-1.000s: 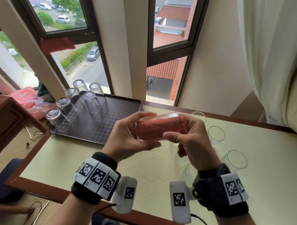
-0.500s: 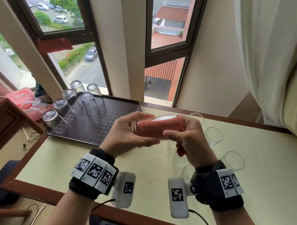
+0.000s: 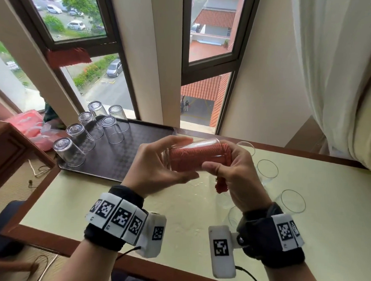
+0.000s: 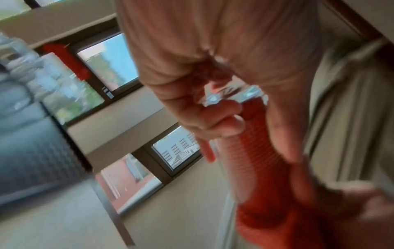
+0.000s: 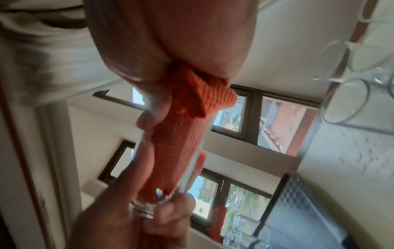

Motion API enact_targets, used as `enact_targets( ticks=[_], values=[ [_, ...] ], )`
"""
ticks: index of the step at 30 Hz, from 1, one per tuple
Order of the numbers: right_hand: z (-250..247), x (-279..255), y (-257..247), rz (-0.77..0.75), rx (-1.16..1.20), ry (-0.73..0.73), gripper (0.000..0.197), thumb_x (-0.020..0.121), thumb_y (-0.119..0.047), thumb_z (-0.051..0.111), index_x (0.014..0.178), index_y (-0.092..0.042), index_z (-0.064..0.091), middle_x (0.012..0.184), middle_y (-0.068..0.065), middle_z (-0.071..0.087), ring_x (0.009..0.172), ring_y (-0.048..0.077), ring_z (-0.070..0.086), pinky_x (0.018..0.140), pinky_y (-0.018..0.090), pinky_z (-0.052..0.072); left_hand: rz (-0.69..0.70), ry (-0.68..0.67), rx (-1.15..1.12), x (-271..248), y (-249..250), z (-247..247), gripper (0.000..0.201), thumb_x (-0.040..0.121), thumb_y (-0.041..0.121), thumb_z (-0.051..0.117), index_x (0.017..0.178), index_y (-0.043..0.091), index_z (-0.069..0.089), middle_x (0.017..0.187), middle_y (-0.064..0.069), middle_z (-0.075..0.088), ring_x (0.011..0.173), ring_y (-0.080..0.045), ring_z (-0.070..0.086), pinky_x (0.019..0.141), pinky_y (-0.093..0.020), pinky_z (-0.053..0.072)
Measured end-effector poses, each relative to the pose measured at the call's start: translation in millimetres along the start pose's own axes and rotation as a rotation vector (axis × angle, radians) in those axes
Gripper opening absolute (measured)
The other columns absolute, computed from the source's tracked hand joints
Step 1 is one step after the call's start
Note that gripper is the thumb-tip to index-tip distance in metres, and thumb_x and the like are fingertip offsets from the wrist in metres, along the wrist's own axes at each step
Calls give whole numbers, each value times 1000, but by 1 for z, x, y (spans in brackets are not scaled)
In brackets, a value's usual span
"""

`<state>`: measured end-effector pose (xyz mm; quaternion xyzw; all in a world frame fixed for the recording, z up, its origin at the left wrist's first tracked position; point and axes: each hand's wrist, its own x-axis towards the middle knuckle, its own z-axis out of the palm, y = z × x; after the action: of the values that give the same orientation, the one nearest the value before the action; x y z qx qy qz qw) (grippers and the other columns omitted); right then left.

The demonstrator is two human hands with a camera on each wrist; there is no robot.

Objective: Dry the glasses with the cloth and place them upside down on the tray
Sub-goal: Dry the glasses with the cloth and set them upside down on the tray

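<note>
I hold a clear glass [image 3: 203,144] on its side above the table, with an orange cloth [image 3: 195,161] stuffed inside it. My left hand [image 3: 157,169] grips the glass at its base end. At the mouth end my right hand [image 3: 232,170] holds the cloth [image 5: 177,143] and the rim, and a tail of cloth hangs below that hand. In the left wrist view the cloth [image 4: 258,151] fills the glass between my fingers. Several dried glasses [image 3: 111,128] stand upside down at the far left of the dark tray [image 3: 124,159].
Several upright glasses [image 3: 267,169] stand on the pale table [image 3: 336,210] to the right of and under my right hand. A pink bag [image 3: 30,123] lies left of the tray. Windows and a white curtain [image 3: 342,73] rise behind the table.
The glass and both hands have stayed at about the same spot; my hands have shifted slightly around the glass while the cloth stays inside.
</note>
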<state>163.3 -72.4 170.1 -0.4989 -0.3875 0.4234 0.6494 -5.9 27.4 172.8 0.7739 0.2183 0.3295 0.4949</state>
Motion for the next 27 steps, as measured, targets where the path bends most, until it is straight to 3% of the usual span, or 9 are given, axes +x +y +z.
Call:
enact_targets(
  ticks=[2,6,9,11,13,16,21,24,27],
  values=[
    [1,0,-1,-20,21,22,31,66,4,70,95,-6,65,76,-3,71,74,10,66,67,22,56,-91,2,-96,0,-2,1,74,53,25,98,119,22,65,105,-1,74,92,-15,74,77,-24,60],
    [6,-8,3,-68,-48,1,43,73,33,58,86,-8,63,66,-8,70,58,2,64,50,13,49,-378,-28,-383,0,-2,1,69,41,57,95,103,35,74,99,0,76,76,-26,67,59,-29,58],
    [6,-6,1,-47,-54,-1,35,71,23,67,86,-8,62,63,-9,68,53,1,60,46,13,45,-310,45,-329,0,-3,3,57,51,41,96,103,30,75,95,-6,77,71,-38,66,56,-36,59],
    [5,-2,-1,-8,-22,-11,25,68,4,66,91,-6,64,68,-5,68,58,5,62,50,17,48,-228,59,-222,-2,-2,4,56,59,22,97,110,26,71,98,-6,76,79,-30,73,66,-38,62],
    [1,-2,-1,29,33,-5,26,71,-6,63,97,-4,64,80,5,71,74,18,67,62,26,54,-183,33,-152,-2,-2,6,63,59,15,92,117,20,68,107,-6,74,91,-20,75,73,-27,61],
    [-1,-7,2,43,58,41,31,70,-8,65,101,-3,62,91,19,65,82,37,60,63,44,48,-205,-48,-208,4,-1,3,65,59,14,91,119,15,66,112,-8,71,92,-20,75,73,-26,61],
    [-1,-4,4,-49,-1,31,29,74,13,66,94,-8,65,75,-2,70,65,8,63,53,19,51,-436,-28,-399,8,-3,3,85,38,60,94,110,21,69,89,-5,75,55,-19,60,44,-22,51],
    [0,-2,5,-29,-34,5,31,66,-1,67,96,-9,65,78,-1,70,69,11,63,56,21,51,-384,9,-312,8,-2,3,74,44,45,97,107,17,70,87,-5,76,60,-24,62,48,-26,54],
    [-3,-4,6,10,-5,-27,43,65,-18,75,105,-10,63,90,7,70,80,23,64,63,30,54,-234,29,-192,6,5,6,60,56,22,93,109,13,67,91,-7,75,66,-17,72,56,-26,59]
  ],
)
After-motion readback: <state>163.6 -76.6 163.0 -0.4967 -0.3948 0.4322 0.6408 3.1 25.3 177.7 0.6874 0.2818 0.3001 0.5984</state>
